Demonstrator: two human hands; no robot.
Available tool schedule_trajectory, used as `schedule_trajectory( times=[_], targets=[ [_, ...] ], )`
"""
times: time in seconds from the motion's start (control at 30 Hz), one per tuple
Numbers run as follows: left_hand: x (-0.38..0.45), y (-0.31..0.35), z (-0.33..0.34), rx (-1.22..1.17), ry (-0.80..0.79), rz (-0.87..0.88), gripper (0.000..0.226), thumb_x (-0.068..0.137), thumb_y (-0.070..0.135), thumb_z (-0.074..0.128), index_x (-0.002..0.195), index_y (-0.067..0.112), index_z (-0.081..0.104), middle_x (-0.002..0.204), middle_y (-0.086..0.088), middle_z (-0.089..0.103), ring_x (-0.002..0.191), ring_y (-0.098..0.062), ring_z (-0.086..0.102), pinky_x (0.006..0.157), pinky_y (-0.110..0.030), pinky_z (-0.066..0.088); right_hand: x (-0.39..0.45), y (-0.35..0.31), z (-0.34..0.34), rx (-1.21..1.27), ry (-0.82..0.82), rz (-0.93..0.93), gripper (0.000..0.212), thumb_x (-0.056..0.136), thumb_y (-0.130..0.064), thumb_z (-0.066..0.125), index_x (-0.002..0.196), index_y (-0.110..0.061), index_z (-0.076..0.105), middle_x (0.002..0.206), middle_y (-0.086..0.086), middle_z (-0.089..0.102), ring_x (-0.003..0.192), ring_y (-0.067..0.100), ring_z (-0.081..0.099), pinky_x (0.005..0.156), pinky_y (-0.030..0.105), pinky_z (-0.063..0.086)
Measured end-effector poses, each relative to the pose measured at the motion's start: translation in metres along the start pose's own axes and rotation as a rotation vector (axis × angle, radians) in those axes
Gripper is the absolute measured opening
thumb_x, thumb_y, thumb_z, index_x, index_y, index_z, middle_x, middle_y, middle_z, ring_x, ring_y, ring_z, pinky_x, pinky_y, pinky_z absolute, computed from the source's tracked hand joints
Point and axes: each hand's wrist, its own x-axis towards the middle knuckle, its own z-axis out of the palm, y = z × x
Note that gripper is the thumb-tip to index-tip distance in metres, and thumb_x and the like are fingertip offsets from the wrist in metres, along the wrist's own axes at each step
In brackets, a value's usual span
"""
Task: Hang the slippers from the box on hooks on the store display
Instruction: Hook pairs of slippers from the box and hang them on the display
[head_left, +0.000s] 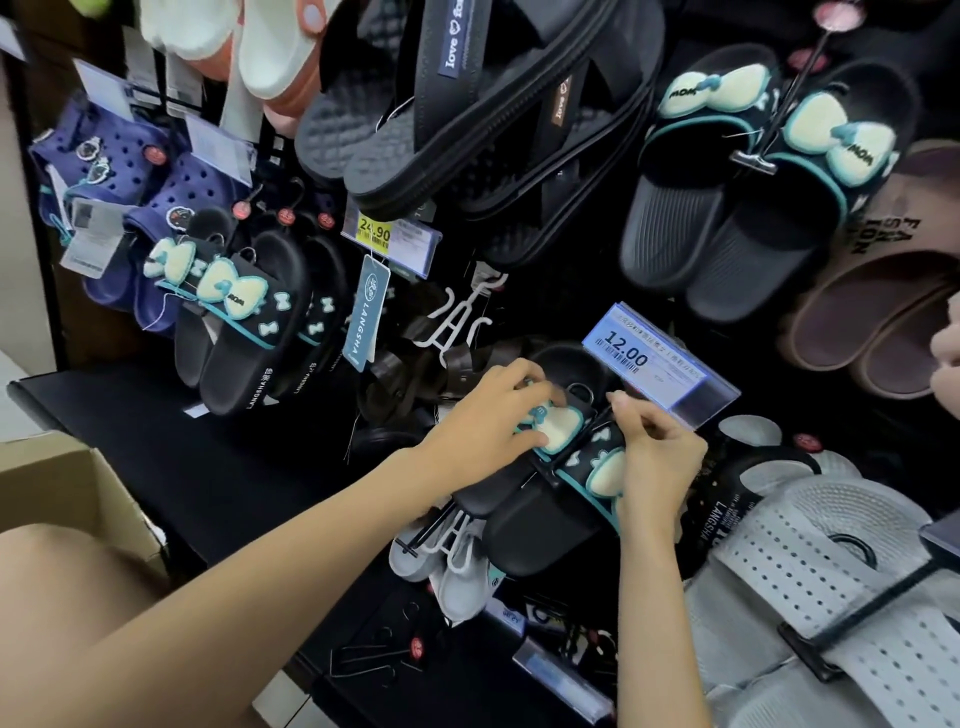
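Observation:
A pair of black slippers (540, 525) with cream and teal bows is held against the dark display wall, just under the "12.00" price tag (657, 364). My left hand (493, 415) grips the upper slipper over its bow. My right hand (657, 457) pinches the pair near its small metal hanger ring (581, 391), thumb and finger tips close together. Which hook the ring sits on is hidden behind my fingers. The cardboard box (72, 493) stands at the lower left, its inside out of view.
Matching bow slippers (244, 322) hang at left and at the upper right (748, 171). Black sandals (467, 119) hang above, purple clogs (135, 197) at far left, grey perforated slippers (841, 587) at lower right. White plastic hangers (457, 322) and bare wire hooks (374, 654) stick out.

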Motion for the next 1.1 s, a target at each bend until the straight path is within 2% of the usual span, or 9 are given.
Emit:
schedule_trajectory(
  times=[0.2,0.37,0.73,0.87,0.93,1.03,1.1],
  targets=[
    [-0.006,-0.010,0.006,-0.038,-0.021,-0.036,0.046,0.089,0.021,0.071,0.132,0.024,0.056,0.131,0.003,0.042,0.116,-0.019,0.039,0.099,-0.025,0.036,-0.003,0.005,0.006,-0.008,-0.003,-0.014,0.006,0.082,-0.014,0.079,0.080,-0.008,0.078,0.078,-0.001,0.076,0.077,0.009,0.072,0.074,0.012,0.048],
    [-0.006,-0.014,0.011,-0.011,-0.038,-0.040,0.045,0.089,0.022,0.071,0.131,0.025,0.056,0.129,0.004,0.043,0.114,-0.017,0.040,0.098,-0.028,0.040,-0.005,0.009,0.004,-0.019,-0.045,0.001,0.005,0.084,-0.013,0.077,0.081,-0.008,0.078,0.079,-0.003,0.076,0.081,0.008,0.072,0.079,0.015,0.050],
    [0.000,-0.016,0.020,0.008,-0.067,-0.052,0.049,0.088,0.018,0.072,0.134,0.022,0.054,0.130,0.000,0.042,0.111,-0.018,0.039,0.095,-0.021,0.033,0.006,0.017,0.004,-0.068,-0.031,-0.005,0.013,0.083,-0.016,0.079,0.083,-0.003,0.076,0.076,0.003,0.073,0.063,-0.004,0.063,0.067,0.008,0.047],
    [0.003,-0.017,0.018,0.022,-0.092,-0.062,0.046,0.091,0.019,0.069,0.135,0.022,0.053,0.130,-0.002,0.042,0.109,-0.022,0.041,0.097,-0.027,0.037,0.006,0.020,0.006,-0.087,-0.031,-0.034,0.016,0.085,-0.018,0.078,0.084,-0.003,0.076,0.076,0.000,0.073,0.064,-0.005,0.063,0.068,0.008,0.047],
    [0.005,-0.017,0.018,0.026,-0.119,-0.069,0.046,0.093,0.021,0.067,0.136,0.022,0.052,0.131,-0.001,0.042,0.111,-0.021,0.042,0.098,-0.027,0.036,0.004,0.022,0.006,-0.095,-0.031,-0.061,0.014,0.087,-0.019,0.076,0.086,-0.005,0.077,0.077,-0.004,0.072,0.070,-0.002,0.065,0.073,0.014,0.051],
    [0.005,-0.018,0.019,0.039,-0.148,-0.058,0.046,0.094,0.024,0.064,0.138,0.024,0.051,0.131,0.001,0.041,0.112,-0.021,0.043,0.095,-0.024,0.036,-0.002,0.029,0.004,-0.121,-0.032,-0.096,0.007,0.087,-0.025,0.075,0.089,-0.018,0.076,0.086,-0.006,0.073,0.089,0.013,0.067,0.087,0.034,0.053],
    [0.003,-0.020,0.020,0.049,-0.161,-0.046,0.048,0.095,0.026,0.063,0.140,0.025,0.049,0.133,0.002,0.040,0.114,-0.020,0.045,0.091,-0.021,0.034,-0.005,0.034,0.001,-0.130,-0.054,-0.117,0.006,0.087,-0.026,0.075,0.091,-0.030,0.072,0.092,-0.008,0.071,0.098,0.017,0.065,0.092,0.034,0.051]
  ],
)
